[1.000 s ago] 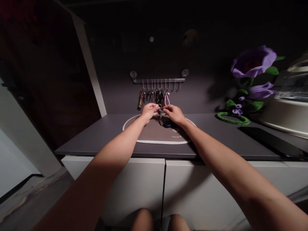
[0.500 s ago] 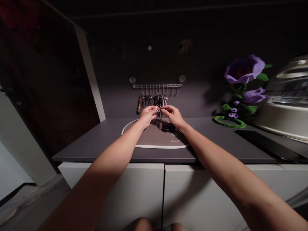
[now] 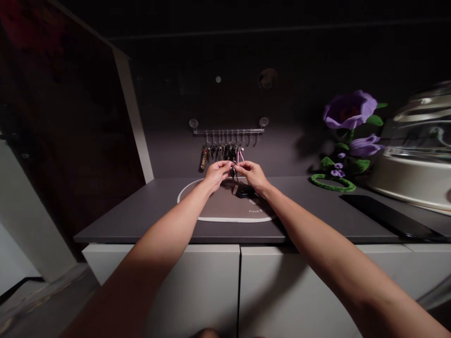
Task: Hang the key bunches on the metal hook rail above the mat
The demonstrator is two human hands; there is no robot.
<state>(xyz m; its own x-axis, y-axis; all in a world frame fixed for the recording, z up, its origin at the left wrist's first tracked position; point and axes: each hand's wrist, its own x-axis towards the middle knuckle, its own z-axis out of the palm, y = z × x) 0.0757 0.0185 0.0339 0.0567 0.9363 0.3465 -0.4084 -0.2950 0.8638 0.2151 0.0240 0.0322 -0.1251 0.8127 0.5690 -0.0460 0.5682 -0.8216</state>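
Observation:
My left hand (image 3: 217, 175) and my right hand (image 3: 252, 174) meet fingertip to fingertip above the mat. Pinched between them is a key ring (image 3: 234, 164), with keys and a tan tag (image 3: 235, 188) dangling below it. How each fingertip sits on the ring is too small to make out. Behind the hands, several bunches of keys (image 3: 221, 151) hang from a clear hook rail (image 3: 229, 131) on the dark wall, a brown keychain (image 3: 204, 159) at their left end. A black object (image 3: 245, 190) lies on the mat under my right hand, partly covered.
A brown mat with a white edge (image 3: 211, 218) lies on the dark counter (image 3: 141, 216). To the right stand purple fabric flowers (image 3: 350, 110) with a green ring base (image 3: 333, 183), a black flat slab (image 3: 384, 216) and a cream appliance with a clear cover (image 3: 416, 173). White cabinets (image 3: 197, 281) are below.
The view has tilted slightly, so everything sits a little lower in it. Both hands keep their grip on the key ring, and the hanging tag has swung from upright to tilted.

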